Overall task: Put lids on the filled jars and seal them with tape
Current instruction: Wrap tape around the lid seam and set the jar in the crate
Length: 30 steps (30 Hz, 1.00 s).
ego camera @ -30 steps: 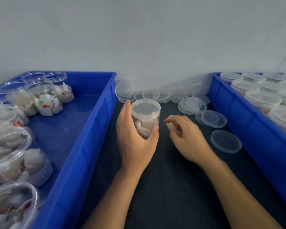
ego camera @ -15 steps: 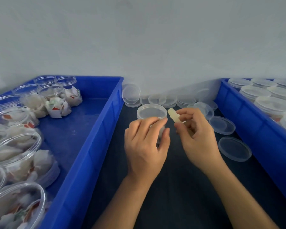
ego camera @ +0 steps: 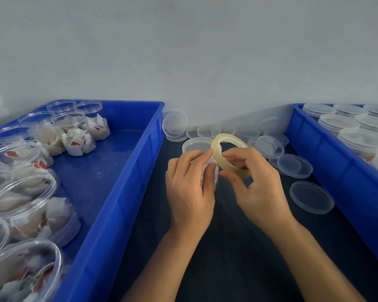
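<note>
**Head view: tape roll meets the lidded jar**

Head camera shows the jar (ego camera: 200, 149) standing upright on the dark tabletop (ego camera: 227, 258) between two blue bins, its clear lid already seated. The left hand (ego camera: 188, 184) wraps the jar's near side, fingers (ego camera: 196, 155) curled up toward the lid's edge. Just right of it and touching, the right hand (ego camera: 255, 182) pinches a pale yellowish tape roll (ego camera: 229, 153) between thumb and fingers, the ring tilted with its left edge against the jar's lid. The free end cannot be made out. Sealing likely hinges on carrying tape leftward around the lid seam; the jar's axis is vertical, so the left hand probably turns it.
</note>
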Each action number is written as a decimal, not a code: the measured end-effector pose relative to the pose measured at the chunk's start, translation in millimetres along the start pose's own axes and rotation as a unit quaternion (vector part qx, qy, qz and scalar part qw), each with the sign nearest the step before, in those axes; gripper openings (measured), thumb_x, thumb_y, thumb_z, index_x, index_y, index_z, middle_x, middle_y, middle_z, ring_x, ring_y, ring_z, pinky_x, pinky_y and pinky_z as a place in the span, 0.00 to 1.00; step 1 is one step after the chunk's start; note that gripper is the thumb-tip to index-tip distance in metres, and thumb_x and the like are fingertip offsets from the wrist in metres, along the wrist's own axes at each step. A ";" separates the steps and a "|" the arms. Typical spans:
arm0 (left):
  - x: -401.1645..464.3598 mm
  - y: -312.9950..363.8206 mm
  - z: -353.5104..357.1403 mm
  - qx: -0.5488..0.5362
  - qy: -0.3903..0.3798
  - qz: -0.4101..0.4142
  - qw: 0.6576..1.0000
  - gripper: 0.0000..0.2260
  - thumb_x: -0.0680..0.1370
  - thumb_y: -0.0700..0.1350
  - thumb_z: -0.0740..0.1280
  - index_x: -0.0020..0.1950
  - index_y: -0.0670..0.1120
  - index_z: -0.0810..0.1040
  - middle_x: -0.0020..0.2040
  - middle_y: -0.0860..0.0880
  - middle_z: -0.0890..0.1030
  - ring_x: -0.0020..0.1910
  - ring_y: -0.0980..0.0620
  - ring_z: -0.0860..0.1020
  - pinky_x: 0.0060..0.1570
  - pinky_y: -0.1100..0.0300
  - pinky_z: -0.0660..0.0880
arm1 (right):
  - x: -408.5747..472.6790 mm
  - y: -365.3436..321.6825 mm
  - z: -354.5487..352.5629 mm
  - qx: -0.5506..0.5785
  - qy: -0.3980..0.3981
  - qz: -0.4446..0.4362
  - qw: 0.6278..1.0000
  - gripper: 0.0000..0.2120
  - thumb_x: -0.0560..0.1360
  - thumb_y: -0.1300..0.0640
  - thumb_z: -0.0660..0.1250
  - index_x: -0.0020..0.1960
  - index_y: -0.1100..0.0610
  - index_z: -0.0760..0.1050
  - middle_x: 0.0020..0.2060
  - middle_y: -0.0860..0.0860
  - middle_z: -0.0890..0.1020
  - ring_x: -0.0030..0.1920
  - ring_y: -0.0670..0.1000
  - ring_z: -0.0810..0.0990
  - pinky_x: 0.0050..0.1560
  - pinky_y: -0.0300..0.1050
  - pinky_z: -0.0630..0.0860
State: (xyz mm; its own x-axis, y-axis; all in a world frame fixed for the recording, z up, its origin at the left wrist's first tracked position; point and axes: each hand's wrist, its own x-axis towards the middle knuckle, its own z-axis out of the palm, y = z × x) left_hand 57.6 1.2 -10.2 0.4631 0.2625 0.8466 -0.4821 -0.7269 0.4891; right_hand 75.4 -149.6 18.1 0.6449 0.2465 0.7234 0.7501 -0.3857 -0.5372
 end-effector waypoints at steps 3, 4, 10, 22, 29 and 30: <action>-1.6 1.6 0.0 -0.010 0.007 -0.001 1.000 0.11 0.82 0.45 0.74 0.62 0.42 0.86 0.57 0.50 0.84 0.54 0.50 0.78 0.51 0.49 0.78 | -1.1 2.1 0.6 -0.023 -0.004 -0.022 0.999 0.21 0.78 0.66 0.75 0.64 0.47 0.75 0.56 0.42 0.80 0.56 0.41 0.82 0.54 0.35 0.79; -1.7 2.0 -0.3 -0.012 0.011 -0.001 1.000 0.10 0.81 0.45 0.74 0.61 0.42 0.86 0.56 0.50 0.85 0.54 0.50 0.78 0.51 0.49 0.79 | -1.1 2.9 0.5 -0.030 -0.004 -0.026 0.999 0.21 0.78 0.66 0.75 0.64 0.47 0.75 0.56 0.42 0.80 0.56 0.42 0.82 0.54 0.37 0.80; 1.6 6.3 -3.3 -0.030 0.005 -0.021 0.999 0.09 0.80 0.45 0.76 0.57 0.42 0.87 0.55 0.49 0.85 0.54 0.51 0.79 0.53 0.53 0.79 | -0.6 4.1 -0.9 -0.052 -0.005 -0.042 0.998 0.20 0.79 0.66 0.74 0.62 0.46 0.75 0.55 0.41 0.78 0.54 0.41 0.81 0.52 0.36 0.79; 7.5 5.5 -9.1 -0.035 -0.009 -0.046 0.998 0.09 0.81 0.45 0.73 0.54 0.41 0.87 0.55 0.49 0.85 0.54 0.50 0.80 0.55 0.63 0.76 | -0.7 0.5 -2.8 -0.077 -0.028 -0.055 0.995 0.13 0.78 0.67 0.74 0.55 0.53 0.75 0.51 0.44 0.78 0.46 0.50 0.81 0.43 0.51 0.81; 7.6 4.6 -8.5 -0.035 -0.011 -0.040 0.999 0.07 0.81 0.44 0.73 0.52 0.41 0.85 0.54 0.50 0.84 0.54 0.51 0.79 0.55 0.63 0.75 | -0.3 -0.7 -3.4 -0.074 -0.036 -0.055 0.995 0.13 0.79 0.68 0.73 0.51 0.53 0.74 0.49 0.45 0.78 0.45 0.55 0.79 0.41 0.56 0.80; 8.0 4.4 -8.2 -0.032 -0.011 -0.035 0.999 0.07 0.81 0.44 0.72 0.52 0.41 0.85 0.54 0.50 0.84 0.54 0.50 0.79 0.54 0.63 0.75 | -0.3 -0.8 -3.5 -0.073 -0.036 -0.057 0.995 0.13 0.79 0.69 0.73 0.51 0.53 0.74 0.49 0.45 0.78 0.45 0.55 0.79 0.41 0.56 0.80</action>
State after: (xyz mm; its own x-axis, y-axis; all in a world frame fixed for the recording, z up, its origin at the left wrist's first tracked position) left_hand 53.1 5.4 0.4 0.5133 0.2955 0.8057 -0.4942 -0.6657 0.5591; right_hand 74.1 -152.5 19.9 0.5703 0.3563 0.7401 0.7927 -0.4750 -0.3821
